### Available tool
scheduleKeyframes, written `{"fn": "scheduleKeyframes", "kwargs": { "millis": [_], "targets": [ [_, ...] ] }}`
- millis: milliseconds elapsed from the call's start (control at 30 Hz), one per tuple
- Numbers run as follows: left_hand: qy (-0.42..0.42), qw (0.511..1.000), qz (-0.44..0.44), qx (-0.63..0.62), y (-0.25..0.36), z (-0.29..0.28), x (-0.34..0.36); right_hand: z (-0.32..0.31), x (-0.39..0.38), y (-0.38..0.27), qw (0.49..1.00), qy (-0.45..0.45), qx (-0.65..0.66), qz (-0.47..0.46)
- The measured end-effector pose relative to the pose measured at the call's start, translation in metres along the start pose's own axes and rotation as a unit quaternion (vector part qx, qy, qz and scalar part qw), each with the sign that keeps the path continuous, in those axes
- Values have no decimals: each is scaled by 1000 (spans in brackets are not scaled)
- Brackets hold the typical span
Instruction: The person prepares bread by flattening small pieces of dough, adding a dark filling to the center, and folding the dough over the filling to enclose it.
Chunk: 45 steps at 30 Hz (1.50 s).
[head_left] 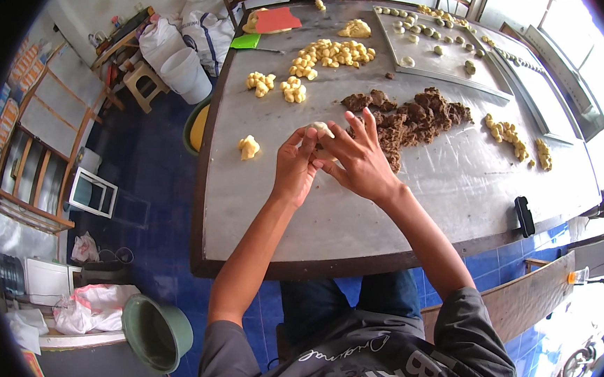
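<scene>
Dough piece (320, 129) sits above table (244, 212), toward near edge, pinched between closed-up fingers of left hand (295, 167); right hand (363, 163) fingers half spread, index seemingly touching it, probably steadying. Brown crumbly heap (426, 120) lies just beyond right hand, likely for easy reach.

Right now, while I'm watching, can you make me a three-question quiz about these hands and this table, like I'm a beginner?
1. Fill the gap: the left hand holds a small pale piece in its ____.
2. Which hand is closer to the brown crumbly mass?
3. What are the greenish balls lying in? A) a bucket B) a metal tray C) a stool

Key: 1. fingers; 2. the right hand; 3. B.
</scene>
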<state>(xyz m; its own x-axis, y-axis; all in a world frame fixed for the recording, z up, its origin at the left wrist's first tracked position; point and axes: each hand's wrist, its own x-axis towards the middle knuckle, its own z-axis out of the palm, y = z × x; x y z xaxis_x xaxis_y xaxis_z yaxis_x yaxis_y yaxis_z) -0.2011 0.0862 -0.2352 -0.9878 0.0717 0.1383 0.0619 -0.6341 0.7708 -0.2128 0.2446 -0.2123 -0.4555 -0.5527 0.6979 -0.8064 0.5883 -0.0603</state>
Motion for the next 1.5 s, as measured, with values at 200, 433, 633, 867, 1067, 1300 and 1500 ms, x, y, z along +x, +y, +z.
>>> {"fn": "scheduleKeyframes", "kwargs": {
  "millis": [200, 433, 633, 867, 1067, 1300, 1500],
  "targets": [
    [9, 1000, -5, -12, -1, 2, -1, 1, -5, -1, 1000, 9, -28, -4],
    [-2, 997, -17, 69, 4, 8, -5, -5, 4, 14, 916, 1, 312, 251],
    [-40, 994, -55, 81, 9, 13, -4, -14, 8, 33, 857, -118, 448, 225],
    [-60, 991, -72, 93, 11, 11, -5, -23, 10, 37, 881, -201, 369, 216],
    [-61, 990, -95, 80, 10, 14, -5, -17, 5, 41, 858, -152, 419, 256],
    [-37, 996, -43, 65, -3, 11, -3, -26, 12, 41, 731, -92, 605, 300],
    [-112, 991, -66, -42, -8, 5, -4, -37, 25, 34, 732, -84, 616, 279]
  ]
}}
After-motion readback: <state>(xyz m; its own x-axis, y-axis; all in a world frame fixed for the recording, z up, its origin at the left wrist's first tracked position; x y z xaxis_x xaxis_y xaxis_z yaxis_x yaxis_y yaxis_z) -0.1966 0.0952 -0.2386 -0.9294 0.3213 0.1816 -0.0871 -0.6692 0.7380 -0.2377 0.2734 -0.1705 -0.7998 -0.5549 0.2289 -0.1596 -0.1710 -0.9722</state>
